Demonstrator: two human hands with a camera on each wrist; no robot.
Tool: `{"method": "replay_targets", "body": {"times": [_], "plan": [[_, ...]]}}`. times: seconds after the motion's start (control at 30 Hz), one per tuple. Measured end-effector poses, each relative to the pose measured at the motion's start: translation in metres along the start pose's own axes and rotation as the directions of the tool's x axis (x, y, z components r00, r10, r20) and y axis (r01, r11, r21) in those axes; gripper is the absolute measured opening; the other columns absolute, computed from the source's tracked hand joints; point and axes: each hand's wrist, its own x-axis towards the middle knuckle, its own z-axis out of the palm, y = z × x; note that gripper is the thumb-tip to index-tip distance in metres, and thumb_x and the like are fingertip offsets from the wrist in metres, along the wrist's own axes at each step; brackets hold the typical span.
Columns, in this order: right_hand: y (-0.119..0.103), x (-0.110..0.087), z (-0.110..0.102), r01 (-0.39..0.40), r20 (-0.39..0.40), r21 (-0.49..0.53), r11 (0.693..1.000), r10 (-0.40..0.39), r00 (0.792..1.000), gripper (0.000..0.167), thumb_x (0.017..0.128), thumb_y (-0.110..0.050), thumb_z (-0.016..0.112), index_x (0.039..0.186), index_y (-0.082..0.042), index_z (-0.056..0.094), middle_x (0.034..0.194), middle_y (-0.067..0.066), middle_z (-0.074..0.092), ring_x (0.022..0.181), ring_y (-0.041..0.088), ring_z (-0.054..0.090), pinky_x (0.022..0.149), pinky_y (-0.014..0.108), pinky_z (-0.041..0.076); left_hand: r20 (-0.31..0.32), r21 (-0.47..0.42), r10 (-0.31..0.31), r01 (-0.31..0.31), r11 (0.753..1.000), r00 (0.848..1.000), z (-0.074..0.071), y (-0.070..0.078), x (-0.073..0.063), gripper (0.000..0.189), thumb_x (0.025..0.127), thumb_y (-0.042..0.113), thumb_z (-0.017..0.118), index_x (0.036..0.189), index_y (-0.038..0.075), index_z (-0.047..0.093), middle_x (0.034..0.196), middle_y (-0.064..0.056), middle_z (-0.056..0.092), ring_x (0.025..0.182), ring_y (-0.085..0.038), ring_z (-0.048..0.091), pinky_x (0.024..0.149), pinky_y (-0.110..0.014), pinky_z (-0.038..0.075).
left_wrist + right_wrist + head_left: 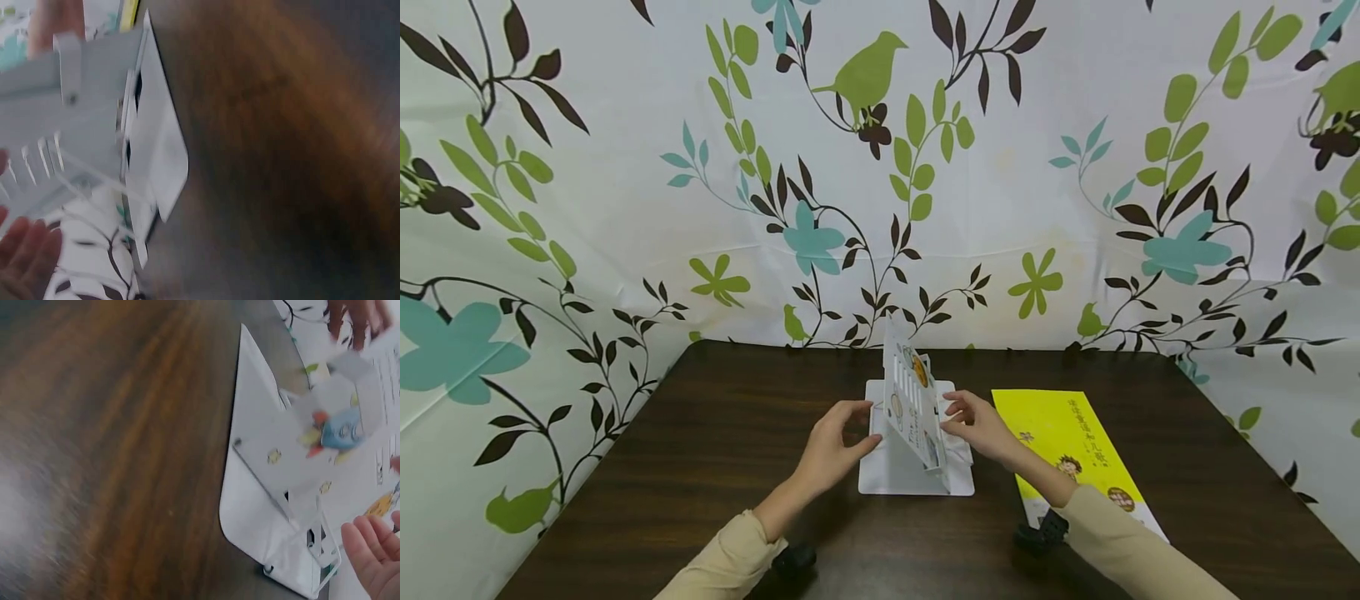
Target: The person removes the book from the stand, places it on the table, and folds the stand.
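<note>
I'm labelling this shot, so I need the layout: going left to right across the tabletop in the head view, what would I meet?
Left hand, white stand, right hand, yellow book.

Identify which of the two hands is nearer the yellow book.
The person's right hand, on the same side of the white stand as the yellow book; the left hand is across the stand, farther away.
</note>
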Motion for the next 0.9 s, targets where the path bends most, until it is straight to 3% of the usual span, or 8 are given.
{"method": "replay_targets", "body": {"times": [0.13, 0.27, 0.53, 0.7, 0.9], "plan": [[-0.006, -0.009, 0.002, 0.099, 0.037, 0.034, 0.994, -0.1, 0.994, 0.052, 0.081, -0.013, 0.066, 0.126, 0.004, 0.045, 0.106, 0.018, 0.055, 0.095, 0.029, 0.055, 0.078, 0.037, 0.049, 0.099, 0.047, -0.078, 0.074, 0.996, 0.992, -0.001, -0.015, 0.007, 0.044, 0.074, 0.012, 0.073, 0.114, -0.002, 0.056, 0.106, -0.015, 0.059, 0.093, -0.025, 0.058, 0.072, -0.034, 0.052], [-0.009, -0.015, 0.007, 0.163, 0.073, 0.085, 0.983, -0.169, 0.983, 0.058, 0.08, -0.016, 0.068, 0.128, 0.003, 0.042, 0.116, 0.021, 0.05, 0.104, 0.034, 0.049, 0.087, 0.047, 0.045, 0.197, 0.028, -0.135, 0.132, 0.991, 0.971, -0.001, -0.023, 0.011, 0.045, 0.076, 0.01, 0.071, 0.115, -0.007, 0.054, 0.108, -0.02, 0.058, 0.095, -0.031, 0.058, 0.076, -0.043, 0.049], [-0.013, -0.019, 0.018, 0.253, 0.135, 0.07, 0.965, -0.261, 0.956, 0.066, 0.076, -0.023, 0.071, 0.132, -0.005, 0.04, 0.127, 0.015, 0.042, 0.109, 0.029, 0.043, 0.091, 0.047, 0.042, 0.321, 0.016, -0.147, 0.15, 0.989, 0.936, 0.011, -0.034, 0.011, 0.031, 0.079, 0.004, 0.066, 0.107, -0.007, 0.058, 0.102, -0.019, 0.062, 0.091, -0.032, 0.06, 0.078, -0.043, 0.048], [-0.015, -0.019, 0.023, 0.285, 0.139, 0.059, 0.957, -0.29, 0.947, 0.065, 0.075, -0.02, 0.072, 0.131, -0.004, 0.041, 0.124, 0.014, 0.042, 0.108, 0.029, 0.043, 0.09, 0.045, 0.043, 0.352, 0.0, -0.137, 0.147, 0.989, 0.926, 0.018, -0.036, 0.008, 0.021, 0.078, -0.001, 0.065, 0.098, -0.006, 0.061, 0.093, -0.016, 0.064, 0.082, -0.027, 0.061, 0.072, -0.036, 0.05], [-0.015, -0.017, 0.024, 0.305, 0.134, 0.029, 0.952, -0.306, 0.942, 0.065, 0.074, -0.015, 0.072, 0.13, -0.005, 0.041, 0.122, 0.014, 0.042, 0.108, 0.028, 0.044, 0.09, 0.045, 0.043, 0.305, 0.025, -0.17, 0.171, 0.985, 0.937, 0.022, -0.038, 0.006, 0.012, 0.074, -0.01, 0.062, 0.085, -0.005, 0.065, 0.079, -0.012, 0.065, 0.072, -0.02, 0.06, 0.06, -0.023, 0.048]]}}
